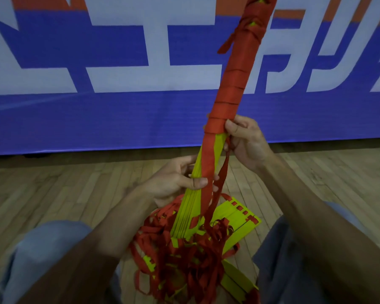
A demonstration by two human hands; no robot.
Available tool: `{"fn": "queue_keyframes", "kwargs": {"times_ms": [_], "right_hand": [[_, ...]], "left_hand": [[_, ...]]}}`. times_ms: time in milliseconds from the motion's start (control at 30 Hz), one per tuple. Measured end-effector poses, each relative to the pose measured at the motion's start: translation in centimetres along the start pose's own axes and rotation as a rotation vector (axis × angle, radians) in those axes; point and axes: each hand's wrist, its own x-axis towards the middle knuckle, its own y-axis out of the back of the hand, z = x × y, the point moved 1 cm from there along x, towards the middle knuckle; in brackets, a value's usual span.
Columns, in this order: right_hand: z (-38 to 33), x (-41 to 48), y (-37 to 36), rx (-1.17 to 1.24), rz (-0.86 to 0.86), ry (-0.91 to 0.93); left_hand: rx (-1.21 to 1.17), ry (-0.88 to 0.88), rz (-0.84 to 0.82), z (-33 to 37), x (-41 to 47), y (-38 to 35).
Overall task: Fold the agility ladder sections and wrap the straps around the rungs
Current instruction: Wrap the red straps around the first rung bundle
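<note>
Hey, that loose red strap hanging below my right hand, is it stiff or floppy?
Probably floppy: the red strap hangs limp and curls into the tangle below. Likely light, since it drapes thinly from the right hand.

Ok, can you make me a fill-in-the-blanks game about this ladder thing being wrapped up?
1. The strap wound round the rungs is coloured ____.
2. The rungs are coloured ____.
3. The left hand grips the bundle ____ the right hand.
4. The floor is made of ____.

Missing words: red, yellow, below, wood.
</note>
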Motion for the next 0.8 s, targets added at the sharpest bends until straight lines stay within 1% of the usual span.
{"fn": "queue_keyframes", "kwargs": {"times_ms": [167, 267, 367, 433, 500, 600, 700, 767, 800], "right_hand": [[-0.7, 0.1, -0.3, -0.202, 0.054, -0.010], [-1.1, 0.1, -0.6, -0.166, 0.058, -0.147], [-1.3, 0.2, -0.9, -0.077, 0.002, -0.262], [-1.1, 0.1, -1.2, -0.113, 0.006, -0.254], [-0.7, 0.0, -1.6, -0.236, 0.053, -0.181], [0.3, -0.1, -2.2, -0.379, 0.123, -0.120], [1.5, -0.1, -2.5, -0.473, 0.242, -0.107], [1.9, -0.1, -2.2, -0.512, 0.324, -0.091], [1.9, -0.1, -2.0, -0.518, 0.345, -0.083]], "left_hand": [[0.054, -0.036, 0.204, -0.2, 0.2, 0.3], [0.119, -0.055, 0.350, -0.3, 0.4, 0.8], [0.151, -0.102, 0.467, -0.5, 0.7, 1.2], [0.194, -0.131, 0.499, -0.8, 1.0, 1.3], [0.277, -0.168, 0.508, -1.1, 1.1, 1.1], [0.513, -0.226, 0.570, -1.9, 1.4, 1.2], [0.773, -0.191, 0.612, -2.3, 1.5, 1.2], [0.841, -0.148, 0.580, -2.2, 1.4, 1.1], [0.842, -0.156, 0.542, -1.8, 1.3, 0.9]]}}
